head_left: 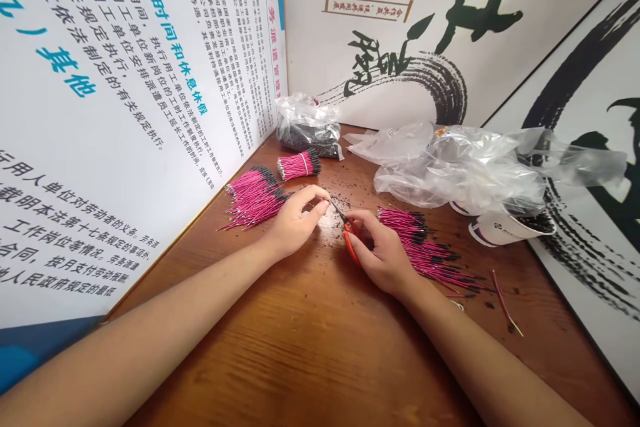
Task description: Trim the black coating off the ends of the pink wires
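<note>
My right hand (383, 250) is closed round the orange handles of a pair of scissors (349, 240). The dark blades point up and left, with the tips close to the fingertips of my left hand (301, 217). That hand is pinched, thumb against fingers, and whatever is between them is too small to make out. Just left of it lies a loose pile of pink wires (255, 197) with black ends. Another spread of pink wires (425, 247) with black ends lies beside my right hand. Tiny dark bits are scattered on the wood under both hands.
Behind the left pile sits a banded bundle of pink wires (299, 165) and a clear bag of black pieces (307, 130). Crumpled plastic bags (460, 163) rest over paper cups (500, 228) at right. A single wire (506, 303) lies apart. Printed panels (365, 33) enclose the wooden table (280, 353).
</note>
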Motion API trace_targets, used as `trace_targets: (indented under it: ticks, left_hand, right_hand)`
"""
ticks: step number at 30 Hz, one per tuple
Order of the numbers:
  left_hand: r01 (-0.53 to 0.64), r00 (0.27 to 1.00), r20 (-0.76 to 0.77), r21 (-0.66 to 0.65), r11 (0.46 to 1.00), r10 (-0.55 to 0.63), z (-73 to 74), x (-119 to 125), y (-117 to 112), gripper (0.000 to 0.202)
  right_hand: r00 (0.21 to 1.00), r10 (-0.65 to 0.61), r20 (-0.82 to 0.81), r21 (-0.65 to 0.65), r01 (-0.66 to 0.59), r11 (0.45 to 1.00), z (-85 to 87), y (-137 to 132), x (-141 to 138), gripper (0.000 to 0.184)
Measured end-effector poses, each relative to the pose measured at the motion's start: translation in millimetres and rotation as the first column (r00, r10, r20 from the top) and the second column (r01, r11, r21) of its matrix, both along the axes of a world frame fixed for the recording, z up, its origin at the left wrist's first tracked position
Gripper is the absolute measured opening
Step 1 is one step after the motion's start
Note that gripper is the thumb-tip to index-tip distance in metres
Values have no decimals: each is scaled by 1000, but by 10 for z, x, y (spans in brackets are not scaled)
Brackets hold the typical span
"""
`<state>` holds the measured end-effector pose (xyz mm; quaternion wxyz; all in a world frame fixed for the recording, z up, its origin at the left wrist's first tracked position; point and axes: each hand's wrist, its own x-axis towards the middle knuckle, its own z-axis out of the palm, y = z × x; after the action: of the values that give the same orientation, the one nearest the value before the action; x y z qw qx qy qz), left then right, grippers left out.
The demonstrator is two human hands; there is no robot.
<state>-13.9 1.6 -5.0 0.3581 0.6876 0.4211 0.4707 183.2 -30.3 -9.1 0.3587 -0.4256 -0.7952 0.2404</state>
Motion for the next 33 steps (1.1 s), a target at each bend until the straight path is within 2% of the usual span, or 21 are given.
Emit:
trace_targets:
  ticks: [19,33]
  left_hand:
    - [-11,999,-53,24,1000,12,17,-4,0,15]
    - [-9,1000,-18,-8,1000,8,39,3,-17,14]
  right_hand:
    - [1000,7,-10,-17,-7,1000,-15,-5,5,23]
    - [1000,0,-28,-12,-1,1000,-40,14,7,21]
